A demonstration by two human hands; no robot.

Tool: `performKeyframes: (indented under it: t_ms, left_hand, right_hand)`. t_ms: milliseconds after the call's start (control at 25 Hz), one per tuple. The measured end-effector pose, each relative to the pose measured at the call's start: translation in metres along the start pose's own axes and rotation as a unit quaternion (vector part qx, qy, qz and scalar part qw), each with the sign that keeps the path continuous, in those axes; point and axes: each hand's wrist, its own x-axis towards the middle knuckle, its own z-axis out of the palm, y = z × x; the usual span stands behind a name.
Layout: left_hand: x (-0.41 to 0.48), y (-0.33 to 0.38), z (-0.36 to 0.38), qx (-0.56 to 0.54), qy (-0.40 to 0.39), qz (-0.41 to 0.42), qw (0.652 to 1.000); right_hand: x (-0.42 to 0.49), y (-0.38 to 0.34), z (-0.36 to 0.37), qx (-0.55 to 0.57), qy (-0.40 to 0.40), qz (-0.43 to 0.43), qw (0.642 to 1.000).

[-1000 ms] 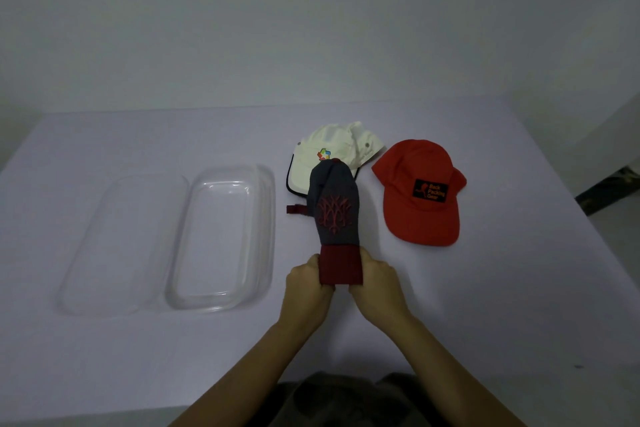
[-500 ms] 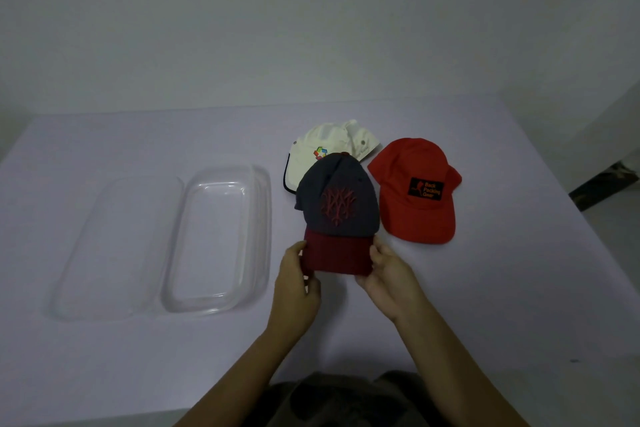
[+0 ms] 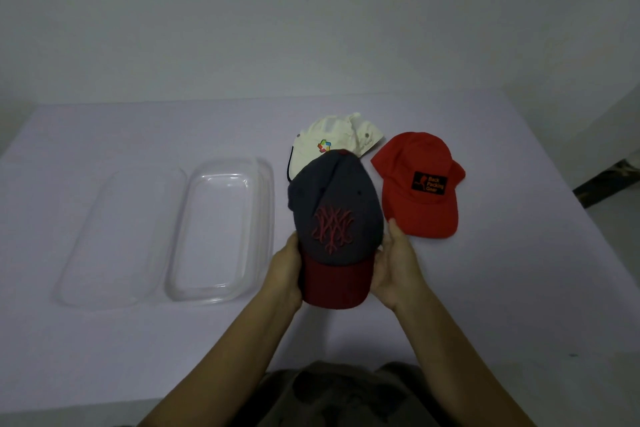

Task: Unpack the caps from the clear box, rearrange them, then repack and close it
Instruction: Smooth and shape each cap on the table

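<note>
Holding a dark grey cap with a dark red brim, the left hand and the right hand grip it from opposite sides, near where crown meets brim. The left hand wraps the left edge. The right hand lays its thumb up the crown's right edge, palm turned inward. The remaining fingers of both hands are hidden behind the cap. The brim points toward the person, and a red embroidered emblem on the crown faces the camera. Whether the cap rests on the table or is held above it cannot be told.

Beyond it lies a white cap with a small multicoloured logo, its near edge covered in this view by the grey crown. Just right of that, apart from the held cap, a red cap lies flat with its brim toward the person (black patch reading "Back Packing Gear").

Left of the caps, the clear box lies open on the table. Its clear lid lies flat just beside it, farther left. Whether the two are joined cannot be told.
</note>
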Motion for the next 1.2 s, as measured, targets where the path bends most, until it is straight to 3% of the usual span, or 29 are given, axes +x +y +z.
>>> performKeyframes:
  t_ms: [160, 280, 440, 560, 680, 760, 960, 1200]
  left_hand:
    - [-0.009, -0.002, 0.014, -0.021, -0.053, -0.052, 0.997]
    - [-0.012, -0.002, 0.024, -0.051, -0.085, -0.087, 0.991]
    - [-0.01, -0.002, 0.024, -0.049, -0.103, -0.094, 0.989]
    - [-0.002, 0.002, 0.016, -0.068, -0.078, -0.027, 0.994]
    - [0.006, 0.012, 0.009, -0.064, -0.021, 0.09, 0.994]
    - [0.004, 0.015, 0.012, -0.052, -0.004, 0.119, 0.992]
    - [-0.001, 0.009, 0.022, -0.072, -0.064, 0.015, 0.995]
    - [-0.009, 0.011, 0.034, -0.071, -0.065, -0.058, 0.994]
  right_hand:
    - [0.006, 0.0, 0.013, -0.106, 0.06, -0.102, 0.987]
    - [0.012, -0.004, 0.016, -0.116, 0.102, -0.102, 0.983]
    - [0.011, -0.003, 0.022, -0.113, 0.086, -0.094, 0.985]
    - [0.005, -0.012, 0.02, -0.069, 0.059, -0.112, 0.99]
    - [0.003, -0.009, 0.015, -0.037, 0.024, -0.019, 0.999]
    - [0.002, -0.004, 0.018, -0.031, 0.028, 0.009, 0.999]
    - [-0.004, -0.011, 0.024, 0.018, 0.034, 0.022, 0.999]
    - [-0.011, -0.007, 0.029, 0.057, -0.005, 0.056, 0.997]
